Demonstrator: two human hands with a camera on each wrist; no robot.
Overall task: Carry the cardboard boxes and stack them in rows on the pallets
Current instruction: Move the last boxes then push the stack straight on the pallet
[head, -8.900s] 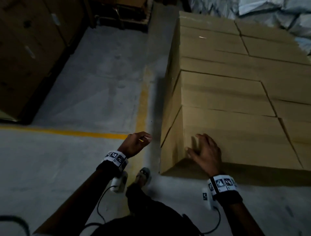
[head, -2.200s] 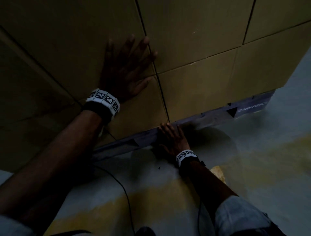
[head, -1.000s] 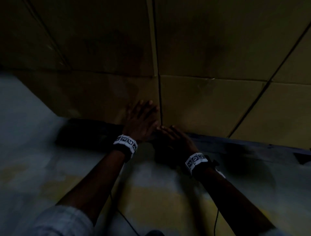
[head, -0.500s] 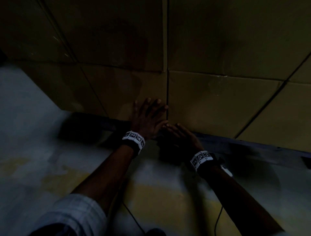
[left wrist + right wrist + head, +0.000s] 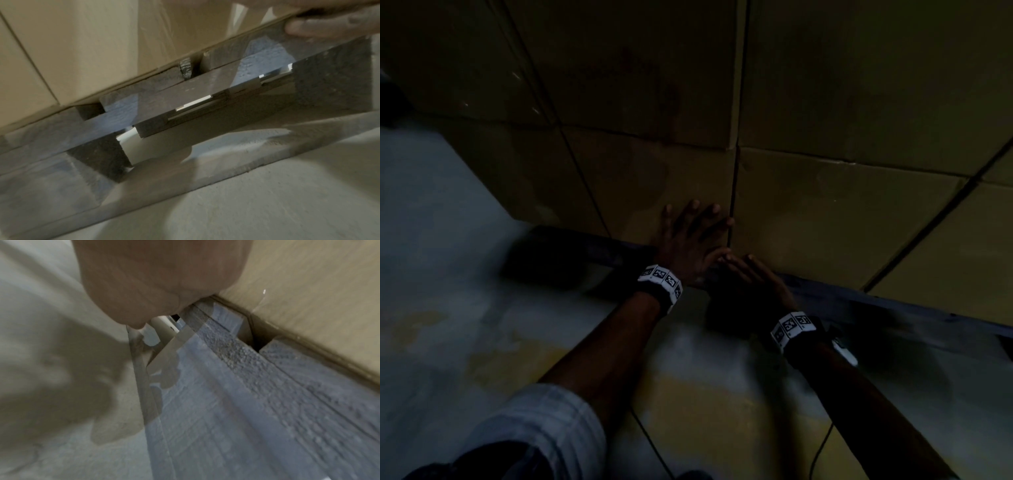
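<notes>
The left hand point(image 5: 690, 240) lies flat, fingers straight, on a box point(image 5: 654, 185). Just right, the right hand point(image 5: 748, 284), fingers extended, touches the pallet point(image 5: 859, 301). No writing is readable.

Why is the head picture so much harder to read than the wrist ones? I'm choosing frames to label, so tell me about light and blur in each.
Head view: dim and underexposed; left hand and right hand show as dark shapes against the cardboard boxes. Left wrist view: brighter, pallet readable, slight motion blur. Right wrist view: bright but smeared, with hand shadow on the floor.
</notes>
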